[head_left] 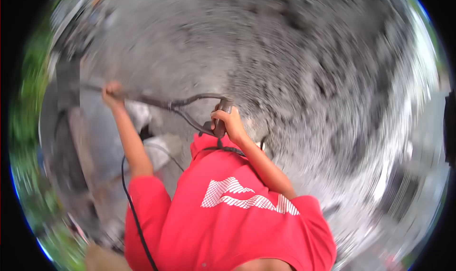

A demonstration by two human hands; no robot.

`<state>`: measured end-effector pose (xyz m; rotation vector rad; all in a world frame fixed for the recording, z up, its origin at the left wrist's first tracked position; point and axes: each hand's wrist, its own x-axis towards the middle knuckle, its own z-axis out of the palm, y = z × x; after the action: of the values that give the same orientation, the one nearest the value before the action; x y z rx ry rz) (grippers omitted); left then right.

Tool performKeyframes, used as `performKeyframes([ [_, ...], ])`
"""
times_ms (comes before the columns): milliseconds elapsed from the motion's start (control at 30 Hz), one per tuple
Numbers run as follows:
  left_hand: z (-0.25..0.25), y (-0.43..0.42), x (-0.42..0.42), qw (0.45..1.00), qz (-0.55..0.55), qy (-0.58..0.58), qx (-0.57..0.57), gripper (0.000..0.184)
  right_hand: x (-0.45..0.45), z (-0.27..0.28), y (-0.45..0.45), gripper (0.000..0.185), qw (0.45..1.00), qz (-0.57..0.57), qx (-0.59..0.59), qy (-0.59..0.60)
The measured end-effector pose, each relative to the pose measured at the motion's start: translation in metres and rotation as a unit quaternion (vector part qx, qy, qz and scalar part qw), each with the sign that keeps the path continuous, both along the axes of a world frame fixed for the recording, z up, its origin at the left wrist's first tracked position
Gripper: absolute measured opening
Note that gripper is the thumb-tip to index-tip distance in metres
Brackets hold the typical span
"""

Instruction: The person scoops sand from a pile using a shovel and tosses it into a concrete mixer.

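A shovel with a dark shaft and a forked D-shaped handle lies across my front in the head view, pointing left. My right hand is closed around the crossbar grip of the handle, close to my red shirt. Further along, my left hand wraps round the shaft with the arm stretched out. Beyond it the far end runs into a dark grey, smeared area at the left, so the blade cannot be made out. A dark cord hangs past my left arm.
A broad heap of grey, sand-like material spreads ahead and to the right, blurred by motion. Pale blocks or stones and a brownish board-like strip lie at the left. Green plants edge the far left.
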<state>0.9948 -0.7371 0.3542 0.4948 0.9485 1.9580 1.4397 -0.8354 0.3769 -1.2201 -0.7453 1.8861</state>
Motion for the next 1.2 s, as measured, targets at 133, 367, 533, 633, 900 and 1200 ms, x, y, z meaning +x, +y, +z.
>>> performKeyframes([
  [133,-0.14,0.029,0.156,0.971,-0.098,-0.018,-0.217,0.026,0.106,-0.074,-0.048,0.049,0.956,-0.244,0.003,-0.163],
  [367,-0.292,-0.076,0.441,0.727,-0.374,-0.168,-0.551,0.018,0.22,0.034,-0.216,0.029,0.72,-0.415,0.036,-0.555],
  [533,-0.269,-0.127,0.573,0.558,-0.555,-0.132,-0.602,0.021,0.18,0.122,-0.288,0.005,0.683,-0.341,0.068,-0.642],
  [633,-0.254,-0.154,0.648,0.519,-0.631,-0.089,-0.57,0.021,0.174,0.153,-0.303,0.007,0.642,-0.31,0.057,-0.699],
  [900,-0.138,-0.136,0.799,0.386,-0.792,-0.025,-0.472,0.015,0.202,0.195,-0.274,0.041,0.565,-0.233,0.113,-0.783],
  [1200,-0.051,-0.008,0.714,0.576,-0.774,0.116,-0.236,0.062,0.28,0.003,-0.042,0.011,0.522,-0.259,0.075,-0.809],
])
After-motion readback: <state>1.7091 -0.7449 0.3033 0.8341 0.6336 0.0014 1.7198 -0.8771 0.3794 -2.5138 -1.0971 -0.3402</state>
